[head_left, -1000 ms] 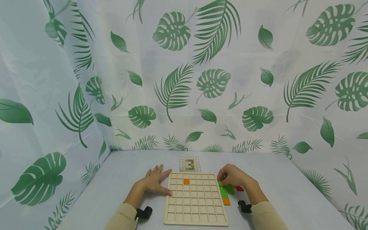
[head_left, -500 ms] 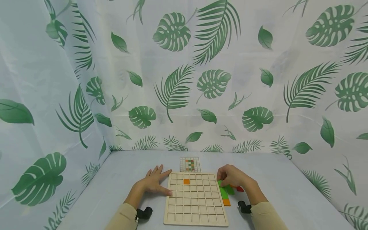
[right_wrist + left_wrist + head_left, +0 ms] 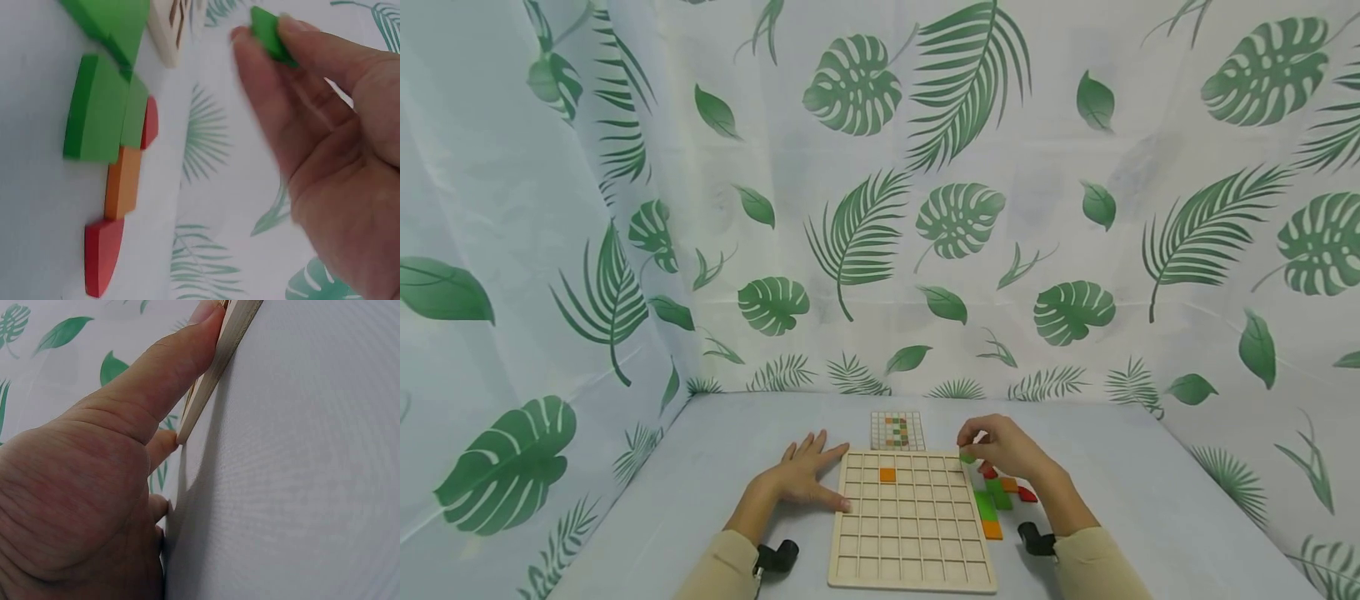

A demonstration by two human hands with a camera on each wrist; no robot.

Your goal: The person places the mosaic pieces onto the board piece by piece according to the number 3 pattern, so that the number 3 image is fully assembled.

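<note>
Tiles (image 3: 1000,494) and pattern card (image 3: 897,432) flank the board (image 3: 910,525); left hand (image 3: 803,479) spread against it, right hand (image 3: 1006,450) pinching green piece (image 3: 267,32).

In the head view, the left sleeve (image 3: 721,568), at seven o'clock, and the right sleeve (image 3: 1099,567), near five, are plain beige. A stubby black left wrist unit (image 3: 779,556) shows at its sleeve's three o'clock, a similar right wrist unit (image 3: 1036,540) at nine. The left hand (image 3: 803,478) and right hand (image 3: 1007,448) are bare.
</note>
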